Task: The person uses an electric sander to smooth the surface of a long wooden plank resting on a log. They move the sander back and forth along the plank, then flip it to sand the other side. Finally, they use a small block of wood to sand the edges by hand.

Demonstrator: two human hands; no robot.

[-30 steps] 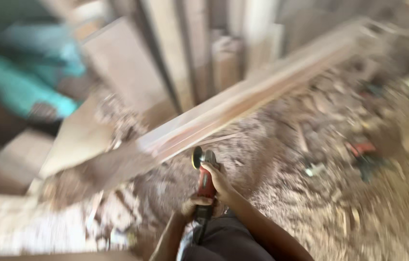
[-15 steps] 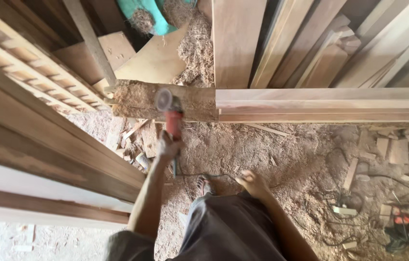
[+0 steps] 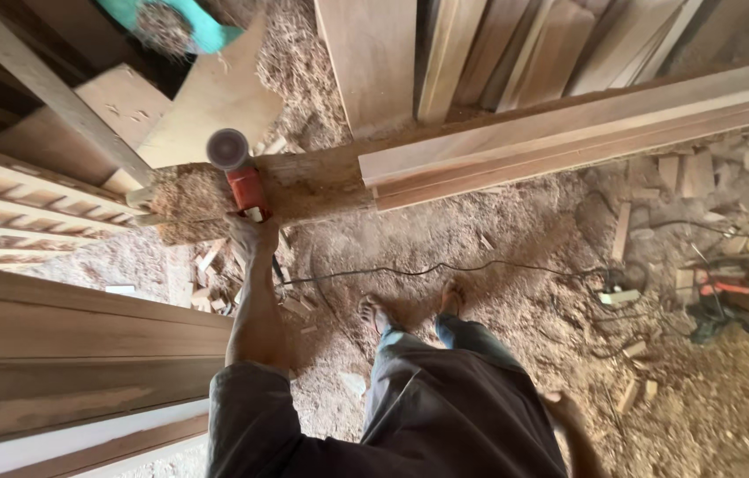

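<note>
Left hand [image 3: 253, 235] grips a red angle grinder [image 3: 240, 173], disc end pointing away from the wrist onto the sawdust-caked end of the long timber beam [image 3: 516, 146]. Beam's long axis runs off to the hand's right. Right hand [image 3: 558, 409] hangs low and well apart; its grip is unclear.

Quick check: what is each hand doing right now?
Left hand: closed around the red angle grinder, disc up by the beam.
Right hand: hangs at the side, holding nothing visible; fingers cannot be told.
</note>
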